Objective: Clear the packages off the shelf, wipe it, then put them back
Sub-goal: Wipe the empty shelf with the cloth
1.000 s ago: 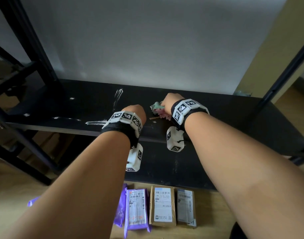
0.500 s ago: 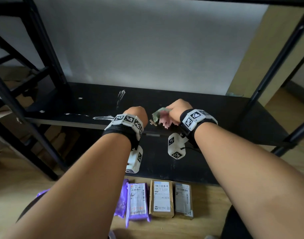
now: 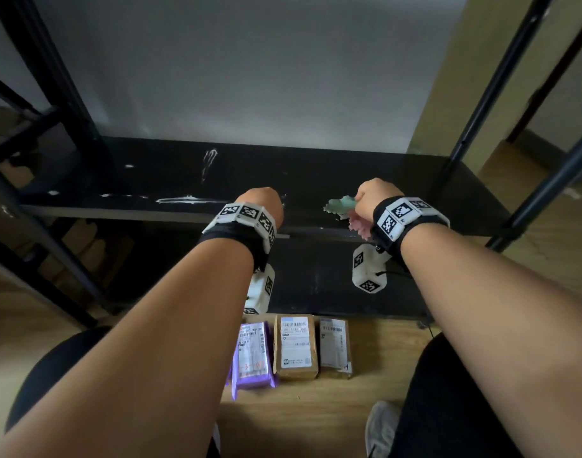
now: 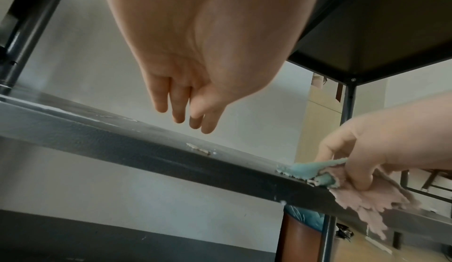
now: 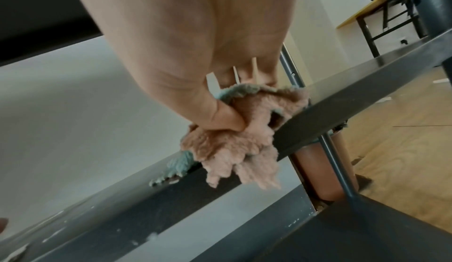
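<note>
My right hand [image 3: 370, 198] grips a bunched green and pink cloth [image 3: 340, 206] at the front edge of the black shelf [image 3: 316, 173]; the cloth [image 5: 239, 142] hangs over that edge in the right wrist view. My left hand [image 3: 263, 203] hovers over the shelf front with its fingers [image 4: 181, 109] loosely extended and empty. The shelf carries white smears and no packages. A purple package [image 3: 253, 355] and two brown packages [image 3: 295, 347] [image 3: 335, 347] lie side by side on the wooden floor below.
Black uprights [image 3: 491, 81] frame the shelf on both sides, and a lower black shelf [image 3: 316, 279] juts out beneath it. A white wall stands behind. My knees and a grey shoe [image 3: 382, 428] are at the bottom of the head view.
My right hand has slid the cloth to the right along the shelf's front edge. My left hand stays where it was.
</note>
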